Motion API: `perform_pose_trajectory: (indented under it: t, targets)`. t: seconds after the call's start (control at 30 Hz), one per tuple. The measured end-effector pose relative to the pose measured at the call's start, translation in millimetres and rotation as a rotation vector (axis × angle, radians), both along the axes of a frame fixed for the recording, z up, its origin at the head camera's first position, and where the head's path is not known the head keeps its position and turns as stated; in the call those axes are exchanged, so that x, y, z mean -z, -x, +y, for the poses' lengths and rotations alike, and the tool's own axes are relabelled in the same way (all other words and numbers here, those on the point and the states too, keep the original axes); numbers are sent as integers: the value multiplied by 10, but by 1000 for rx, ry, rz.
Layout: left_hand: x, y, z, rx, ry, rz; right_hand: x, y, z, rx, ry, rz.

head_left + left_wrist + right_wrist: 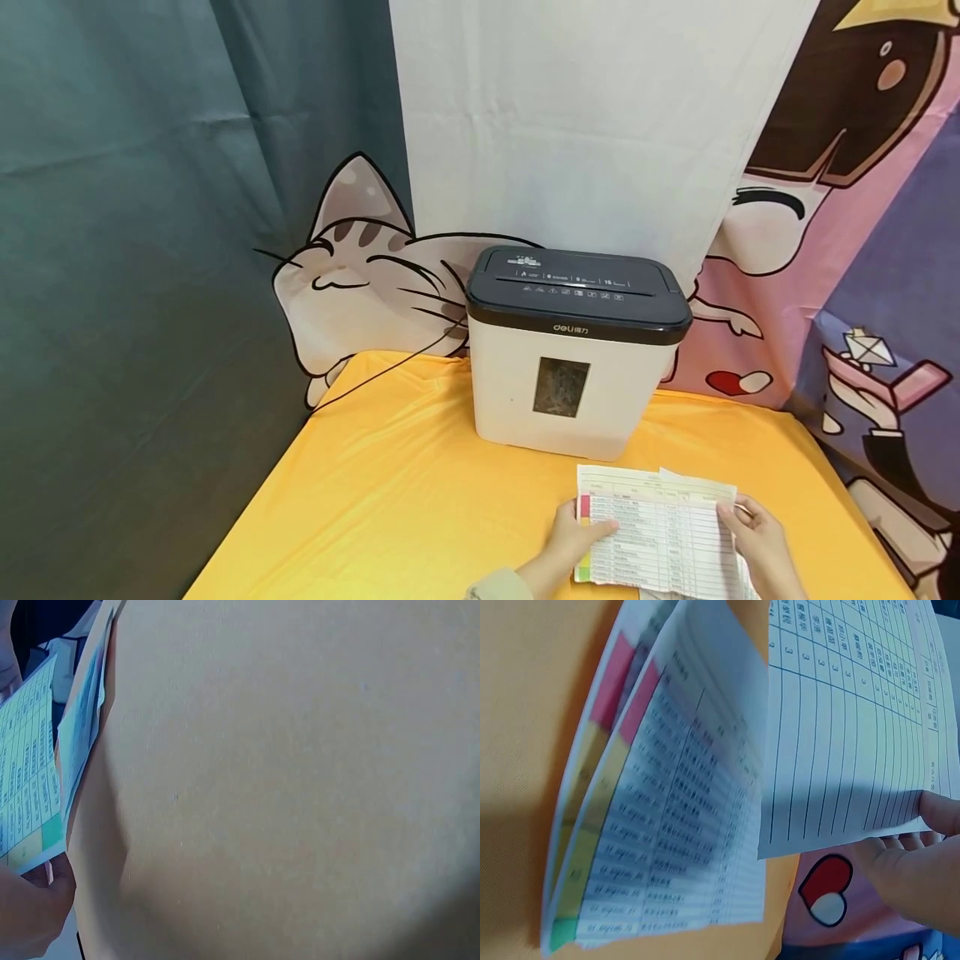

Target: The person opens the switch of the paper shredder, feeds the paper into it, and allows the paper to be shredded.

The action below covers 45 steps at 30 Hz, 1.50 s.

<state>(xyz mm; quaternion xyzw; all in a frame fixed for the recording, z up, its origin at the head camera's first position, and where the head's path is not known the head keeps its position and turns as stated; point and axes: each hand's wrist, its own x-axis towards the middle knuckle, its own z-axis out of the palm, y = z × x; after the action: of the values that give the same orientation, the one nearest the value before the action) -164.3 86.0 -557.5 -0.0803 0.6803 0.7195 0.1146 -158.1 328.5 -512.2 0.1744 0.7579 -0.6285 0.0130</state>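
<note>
A printed sheet [660, 537] with table rows and a coloured strip down its left side is held up between both hands. My left hand [567, 537] pinches its left edge, thumb on the printed face. At the upper right edge, my right hand [757, 533] grips it between thumb and fingers; the right wrist view shows this thumb on the sheet [840, 772]. More printed papers [682, 817] with the same coloured strip lie on the table below, mostly hidden by the held sheet in the head view.
A white paper shredder [502, 392] with a dark top and a narrow feed slot [585, 286] stands behind the sheet. Its small front window is dark. A yellow cloth [375, 500] covers the table. Curtains printed with cartoons [367, 292] hang close behind and at the sides.
</note>
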Motion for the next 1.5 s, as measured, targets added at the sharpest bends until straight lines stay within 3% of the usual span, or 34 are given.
perform_pose_trajectory:
  t: [0.2, 0.53, 0.67, 0.9, 1.13, 1.23, 1.33, 1.5]
  targets:
    - [-35, 50, -89, -21, 19, -40, -46, 64, -121, -34, 1, 38]
    - [-136, 248, -365, -48, -13, 48, -66, 128, -392, -96, 85, 132]
    - [-220, 287, -487, -34, -12, 87, -43, 151, -458, -134, 65, 175]
    - [-386, 318, -673, -5, -4, 130, -4, 181, -487, -230, -3, 122]
    - [-558, 370, -825, 17, -6, 161, 8, 155, -566, -388, 191, 193]
    - [-603, 380, -874, 28, -9, 148, 5, 154, -606, -452, 221, 213]
    - [-647, 389, -917, 42, -34, 171, -12, 163, -667, -436, 207, 241]
    - [-729, 416, -978, 71, -75, 221, -75, 193, -771, -325, 159, 257]
